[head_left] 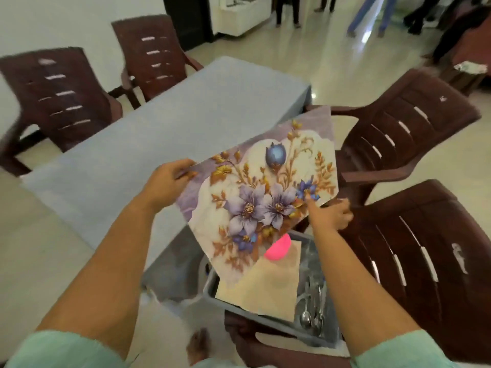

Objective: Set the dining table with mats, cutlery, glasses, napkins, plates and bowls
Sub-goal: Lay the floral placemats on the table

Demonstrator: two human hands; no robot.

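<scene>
Above the blue-clothed table (159,123), left hand (166,183) and right hand (330,215) pinch the floral mat (263,197), tilted diagonally.

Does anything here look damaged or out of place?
Yes. The nearest brown chair on the right has a pale scuffed patch on its backrest, as if the finish were worn. Otherwise nothing stands out: both hands hold the floral mat over the grey tub.

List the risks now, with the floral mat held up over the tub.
1. Both hands, left hand and right hand, pinch only the edges of the floral mat, so it may sag or slip onto the grey tub.
2. The mat hides part of the tub; lowering it blind might snag the spoons.
3. The brown chair stands close beside the table and could catch the swinging mat.
</scene>
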